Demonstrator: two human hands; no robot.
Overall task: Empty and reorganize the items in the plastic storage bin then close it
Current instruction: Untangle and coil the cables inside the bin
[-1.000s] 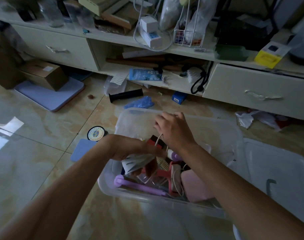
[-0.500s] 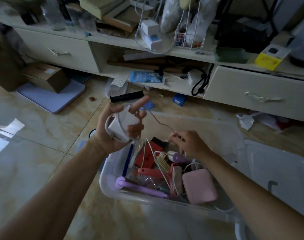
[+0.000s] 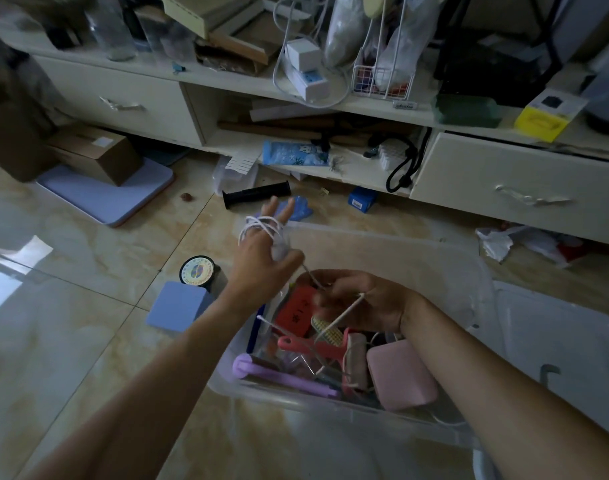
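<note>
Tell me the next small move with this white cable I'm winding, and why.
Probably one more loop around the left hand. The white cable is already coiled over its fingers, but a loose length runs through the right hand down into the clear bin, so it likely isn't free to set aside yet.

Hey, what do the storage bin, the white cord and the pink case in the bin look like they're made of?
Storage bin: clear, slightly frosted plastic, since the floor shows through its walls. White cord: likely rubbery plastic sheathing, matte, looping limply around the left hand's fingers. Pink case: probably smooth matte plastic or silicone with rounded corners; the dim light leaves it open.
</note>
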